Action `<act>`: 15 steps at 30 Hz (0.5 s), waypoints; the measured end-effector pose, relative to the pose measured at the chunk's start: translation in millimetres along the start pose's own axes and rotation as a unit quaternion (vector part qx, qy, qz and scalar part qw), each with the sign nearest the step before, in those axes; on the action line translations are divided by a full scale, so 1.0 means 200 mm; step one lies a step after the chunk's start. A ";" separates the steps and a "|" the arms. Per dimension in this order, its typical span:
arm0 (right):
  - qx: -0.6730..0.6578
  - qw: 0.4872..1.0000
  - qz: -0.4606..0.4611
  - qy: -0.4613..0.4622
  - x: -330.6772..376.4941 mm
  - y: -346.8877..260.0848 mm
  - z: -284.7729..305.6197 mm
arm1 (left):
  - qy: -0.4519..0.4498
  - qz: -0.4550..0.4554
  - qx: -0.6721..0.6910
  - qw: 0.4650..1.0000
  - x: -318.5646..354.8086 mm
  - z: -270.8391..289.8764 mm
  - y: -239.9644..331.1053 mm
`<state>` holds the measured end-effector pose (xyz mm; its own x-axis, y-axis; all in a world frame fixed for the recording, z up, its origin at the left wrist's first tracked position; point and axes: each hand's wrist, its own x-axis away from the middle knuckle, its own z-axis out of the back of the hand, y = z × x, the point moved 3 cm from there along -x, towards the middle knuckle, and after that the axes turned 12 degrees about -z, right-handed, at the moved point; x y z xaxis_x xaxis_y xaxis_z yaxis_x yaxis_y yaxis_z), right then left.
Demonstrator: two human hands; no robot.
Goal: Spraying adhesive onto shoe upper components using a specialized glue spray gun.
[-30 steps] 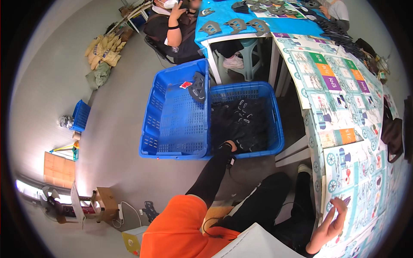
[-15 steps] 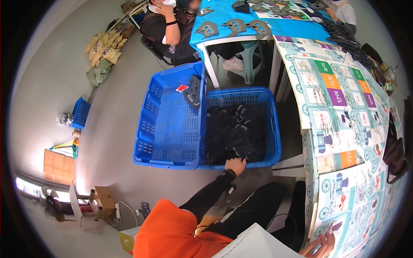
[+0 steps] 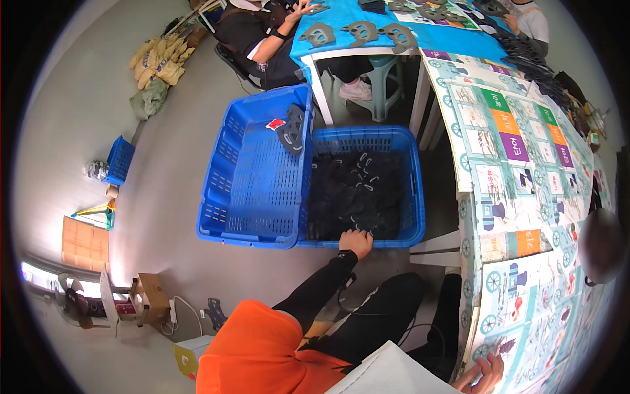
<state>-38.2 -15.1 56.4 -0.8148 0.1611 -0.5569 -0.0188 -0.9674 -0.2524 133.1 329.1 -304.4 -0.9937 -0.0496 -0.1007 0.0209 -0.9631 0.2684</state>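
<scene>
Out on the floor (image 3: 167,197), near the white legs of the work surface: a blue perforated plastic crate (image 3: 412,197). Gripped at its near rim by the left hand (image 3: 356,243), with fingers bunched and curled over the edge, probably for a firm hold; impossible to see the thumb's place. Filled with a jumble of black slotted pieces (image 3: 357,205), penned in by high walls. Just beside, seeming to overlap its left side: a second blue crate (image 3: 243,184), holding a dark grey slotted plate (image 3: 293,128) near the right wall, next to a red-and-white label (image 3: 275,124). Lower right, with fingers loosely bent and apart, pinching nothing visible: the right hand (image 3: 482,375), by the sheet-covered tabletop (image 3: 558,315), perhaps for balance. Farther off, spread singly, perhaps for easy reach: grey cut-out plates (image 3: 401,43) on blue cloth (image 3: 336,18), beside a seated co-worker (image 3: 244,36).
</scene>
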 end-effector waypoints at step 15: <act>-0.283 0.942 -0.177 0.025 0.08 -0.01 0.09 | -0.017 -0.013 -0.012 1.000 0.00 -0.04 0.01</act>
<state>-61.4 -14.2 62.9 -0.7866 0.4773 -0.3917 0.0387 -0.5951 -0.8027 135.0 324.6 -312.0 -0.9972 -0.0163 -0.0737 -0.0022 -0.9698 0.2440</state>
